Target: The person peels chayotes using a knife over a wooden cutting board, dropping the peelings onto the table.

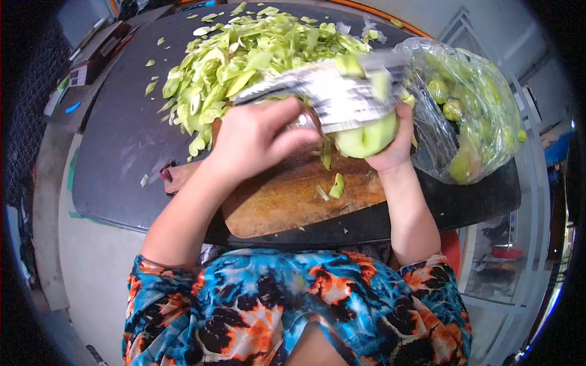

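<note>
Head view: left hand point(257, 131) curled on illegibly blurred knife point(339, 99), right point(395, 143) around green fruit point(373, 136).

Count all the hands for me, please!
2: the left hand grips the blurry knife; the right hand, farther right, holds the pale green piece. No other hands seem hidden.

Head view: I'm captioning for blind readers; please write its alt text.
A person's left hand holds a broad-bladed metal knife, blurred, over a pale-green piece of cut produce in their right hand, above a brown wooden board. Beyond, thin pale-green slices heap on a dark table; at right lies a clear plastic bag of green produce.
</note>
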Tool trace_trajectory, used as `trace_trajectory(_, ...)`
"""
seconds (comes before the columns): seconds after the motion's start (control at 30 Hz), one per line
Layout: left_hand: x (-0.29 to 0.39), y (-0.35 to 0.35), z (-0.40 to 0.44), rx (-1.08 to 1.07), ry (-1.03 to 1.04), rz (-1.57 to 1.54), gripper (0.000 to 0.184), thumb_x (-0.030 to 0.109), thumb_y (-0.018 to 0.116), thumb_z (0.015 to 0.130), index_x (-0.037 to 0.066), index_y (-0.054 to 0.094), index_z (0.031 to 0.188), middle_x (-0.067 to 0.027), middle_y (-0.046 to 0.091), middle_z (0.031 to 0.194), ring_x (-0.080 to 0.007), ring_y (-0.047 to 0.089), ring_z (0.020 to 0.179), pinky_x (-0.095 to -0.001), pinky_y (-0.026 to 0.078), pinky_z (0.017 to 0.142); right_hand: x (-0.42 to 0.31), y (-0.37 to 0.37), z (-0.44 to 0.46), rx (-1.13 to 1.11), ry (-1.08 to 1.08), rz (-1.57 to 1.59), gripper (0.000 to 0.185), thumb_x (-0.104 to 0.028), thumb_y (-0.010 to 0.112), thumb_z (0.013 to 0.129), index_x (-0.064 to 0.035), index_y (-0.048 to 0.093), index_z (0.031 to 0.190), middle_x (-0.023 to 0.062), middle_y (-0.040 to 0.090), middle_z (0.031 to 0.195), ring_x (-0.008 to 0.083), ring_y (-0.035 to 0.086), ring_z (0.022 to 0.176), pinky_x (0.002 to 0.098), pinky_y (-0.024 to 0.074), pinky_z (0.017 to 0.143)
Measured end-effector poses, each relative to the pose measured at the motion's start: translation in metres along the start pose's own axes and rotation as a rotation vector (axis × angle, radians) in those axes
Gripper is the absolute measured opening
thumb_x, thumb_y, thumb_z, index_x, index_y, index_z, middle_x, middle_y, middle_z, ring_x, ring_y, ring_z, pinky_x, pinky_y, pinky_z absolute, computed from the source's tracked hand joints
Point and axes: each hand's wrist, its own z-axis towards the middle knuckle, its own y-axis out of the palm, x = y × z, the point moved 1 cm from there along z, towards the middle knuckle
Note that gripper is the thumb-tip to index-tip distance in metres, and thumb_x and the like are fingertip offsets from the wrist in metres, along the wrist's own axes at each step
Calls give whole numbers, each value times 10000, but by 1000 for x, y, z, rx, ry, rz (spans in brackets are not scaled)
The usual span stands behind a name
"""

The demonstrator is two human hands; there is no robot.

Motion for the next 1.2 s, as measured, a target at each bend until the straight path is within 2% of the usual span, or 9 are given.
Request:
trace_trajectory(0.07,-26,5,5,207,-219,-195,310,377,648,853,70,633,895,-126,631,710,-295,617,624,-359,474,570,-4,11,0,-23,44,-310,786,-617,430,851,-38,383,1381,223,505,1289,355,552,1132,488,497,902)
trace_trajectory(0.27,-18,-8,7,219,-399,-217,294,317,611,908,25,625,943,-105,585,662,-170,544,588,-299,442,587,-6,19,4,66,34,-169,797,-658,419,840,-61,407,1367,236,551,1207,365,613,996,489,560,678)
trace_trajectory(0.37,-11,3,3,164,-172,-251,282,311,642,881,33,611,916,-91,560,646,-190,524,572,-297,438,581,-12,17,5,211,25,-79,748,-656,415,845,-94,449,1338,199,564,1205,359,630,938,489,559,649)
trace_trajectory(0.5,0,10,1,-37,69,-218,294,319,699,822,45,605,867,-91,582,684,-238,581,602,-324,460,572,-16,23,10,370,-86,50,706,-611,440,860,-65,482,1304,189,570,1204,339,529,1150,532,395,997)
trace_trajectory(0.6,11,11,2,-152,222,-179,350,353,731,782,38,613,875,-73,594,693,-252,603,619,-328,463,569,-19,3,9,129,25,44,682,-617,390,882,-74,500,1281,123,564,1221,285,546,1125,483,440,948)
trace_trajectory(0.63,10,15,1,-147,264,-188,365,380,736,765,49,615,861,-69,592,680,-256,607,624,-330,463,562,-19,3,7,91,18,114,678,-547,394,904,-25,444,1334,235,534,1253,357,559,1112,499,433,983)
trace_trajectory(0.87,10,12,0,-115,271,-285,394,400,733,765,40,606,862,-83,587,685,-264,597,609,-338,459,552,-15,-5,13,213,-49,59,560,-488,317,939,-73,509,1263,182,574,1210,338,567,1114,435,481,945)
trace_trajectory(1.1,12,12,-1,-140,354,-238,415,411,744,744,38,602,860,-76,570,671,-273,587,607,-348,454,552,-22,14,5,258,23,31,702,-666,449,847,-67,529,1204,185,627,1023,310,652,909,453,554,763)
trace_trajectory(1.2,14,13,0,-105,390,-184,416,409,748,736,39,602,858,-74,572,673,-279,587,605,-350,454,550,-23,19,3,223,85,34,648,-598,452,868,-66,503,1234,182,623,1052,324,653,893,476,551,769)
